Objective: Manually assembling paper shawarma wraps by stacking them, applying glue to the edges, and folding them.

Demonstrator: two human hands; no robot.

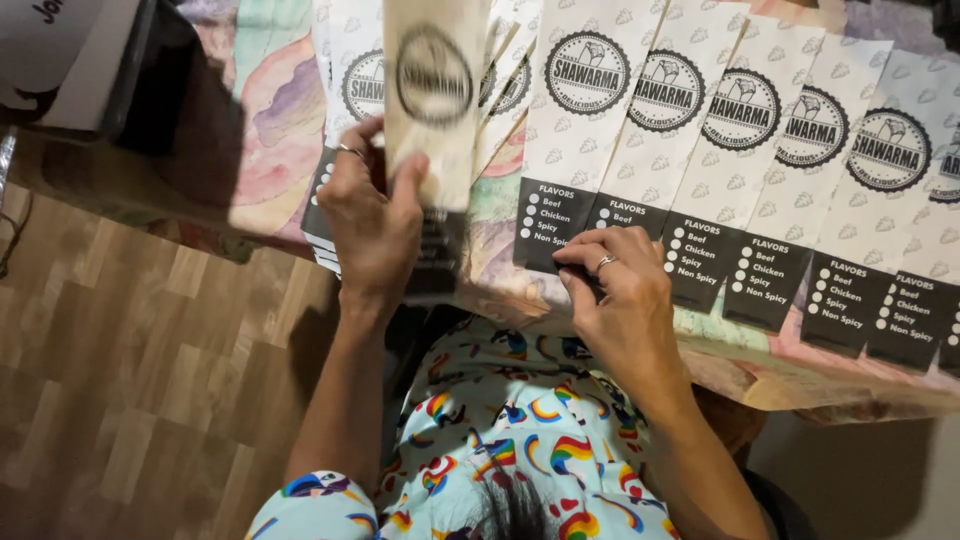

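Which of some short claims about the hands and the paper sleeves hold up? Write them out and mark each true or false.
1. The left hand holds a blurred paper sleeve lifted off the table. True.
2. The right hand rests flat on the wooden floor. False: its fingertips touch the dark lower end of a sleeve in the overlapping row.
3. The row of sleeves lies fanned across the table. True.
4. Both hands are bare of rings. False: each shows a ring.
5. The person's garment is plain black. False: pale with rainbow prints.
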